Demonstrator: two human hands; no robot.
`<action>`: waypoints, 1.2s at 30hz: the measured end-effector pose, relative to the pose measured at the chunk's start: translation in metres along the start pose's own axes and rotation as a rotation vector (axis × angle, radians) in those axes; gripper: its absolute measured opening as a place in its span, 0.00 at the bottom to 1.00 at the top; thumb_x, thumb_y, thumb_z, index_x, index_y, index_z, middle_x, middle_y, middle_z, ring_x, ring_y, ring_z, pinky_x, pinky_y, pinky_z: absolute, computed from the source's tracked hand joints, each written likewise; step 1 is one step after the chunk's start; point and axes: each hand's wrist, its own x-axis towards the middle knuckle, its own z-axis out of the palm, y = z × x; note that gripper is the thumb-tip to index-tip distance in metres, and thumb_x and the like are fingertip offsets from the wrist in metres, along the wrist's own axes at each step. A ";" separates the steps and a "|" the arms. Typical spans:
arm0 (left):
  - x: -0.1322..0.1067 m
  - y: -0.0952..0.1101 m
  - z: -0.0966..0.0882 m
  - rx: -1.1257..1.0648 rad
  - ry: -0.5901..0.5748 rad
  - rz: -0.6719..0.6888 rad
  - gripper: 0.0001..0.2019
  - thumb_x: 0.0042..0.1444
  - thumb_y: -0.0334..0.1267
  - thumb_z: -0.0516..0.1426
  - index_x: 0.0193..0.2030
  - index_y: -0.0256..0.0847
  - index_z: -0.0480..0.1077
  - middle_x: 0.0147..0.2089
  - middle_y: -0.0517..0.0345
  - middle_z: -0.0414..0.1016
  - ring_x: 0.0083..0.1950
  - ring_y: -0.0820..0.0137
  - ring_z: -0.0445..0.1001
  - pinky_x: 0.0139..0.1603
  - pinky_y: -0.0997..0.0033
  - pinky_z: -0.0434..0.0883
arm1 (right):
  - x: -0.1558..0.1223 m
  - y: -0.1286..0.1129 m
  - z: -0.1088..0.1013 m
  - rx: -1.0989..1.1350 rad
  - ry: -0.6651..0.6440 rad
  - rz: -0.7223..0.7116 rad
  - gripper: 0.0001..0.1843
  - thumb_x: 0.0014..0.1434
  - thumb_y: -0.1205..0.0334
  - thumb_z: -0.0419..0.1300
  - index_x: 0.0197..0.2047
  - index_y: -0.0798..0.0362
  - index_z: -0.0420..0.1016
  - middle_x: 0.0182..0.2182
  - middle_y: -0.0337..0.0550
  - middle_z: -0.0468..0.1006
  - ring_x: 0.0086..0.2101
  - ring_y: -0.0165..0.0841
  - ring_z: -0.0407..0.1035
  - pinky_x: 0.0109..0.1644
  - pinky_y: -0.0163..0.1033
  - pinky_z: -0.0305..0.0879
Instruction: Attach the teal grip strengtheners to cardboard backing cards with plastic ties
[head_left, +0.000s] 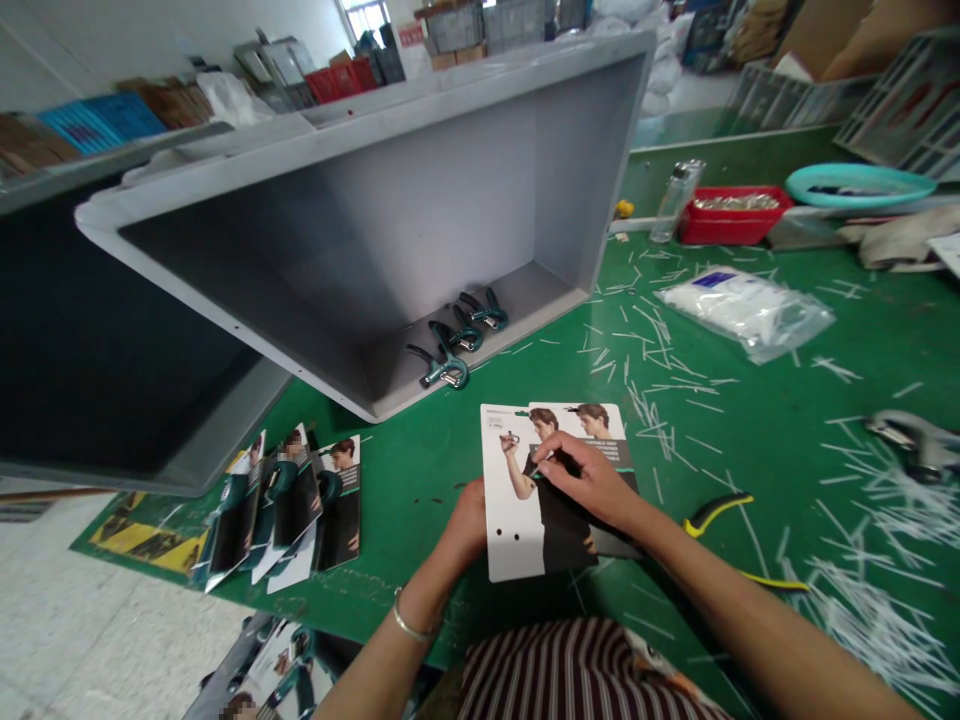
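Holds, just below centre frame, a rectangular white-and-black printed cardboard card, overlapping a second matching white-and-black card to its right. Looks, as a judgement, mid-step in handwork on the front card's face. Seems to call next for steady support at the left edge plus small, exact fingertip moves, without creasing cardboard.

Supports the card's left edge with the left hand; cannot tell finger closure, hidden behind cardboard. Touches the printed face with the right hand, thumb and index drawn near each other; cannot tell if pinching anything small.

Note, right of the cards, yellow-and-black curved tool handles, partly hidden by forearm. Further out: thin white plastic strips at lower right; teal-and-black hand grips on backing cards at lower left; teal-and-black loose hand grips inside a tipped grey plastic bin, upper centre.
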 end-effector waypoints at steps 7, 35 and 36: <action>0.000 0.009 -0.002 0.100 0.217 0.166 0.19 0.47 0.35 0.61 0.48 0.38 0.74 0.43 0.53 0.80 0.43 0.63 0.75 0.45 0.68 0.71 | -0.005 -0.006 -0.002 -0.174 -0.048 -0.179 0.11 0.66 0.69 0.51 0.46 0.49 0.72 0.42 0.46 0.75 0.46 0.38 0.68 0.54 0.47 0.64; 0.011 0.030 0.008 -0.430 0.082 -0.252 0.41 0.40 0.44 0.70 0.62 0.40 0.64 0.48 0.48 0.81 0.32 0.61 0.80 0.31 0.69 0.73 | -0.024 0.024 -0.100 -0.527 0.312 0.164 0.09 0.68 0.63 0.53 0.44 0.52 0.73 0.42 0.45 0.77 0.43 0.35 0.71 0.50 0.42 0.68; 0.015 0.027 0.011 -0.425 0.076 -0.241 0.41 0.41 0.45 0.70 0.63 0.40 0.64 0.48 0.48 0.81 0.33 0.61 0.80 0.31 0.68 0.74 | -0.014 0.038 -0.125 -0.685 0.352 0.340 0.09 0.67 0.63 0.52 0.43 0.53 0.74 0.41 0.45 0.77 0.43 0.34 0.71 0.49 0.41 0.68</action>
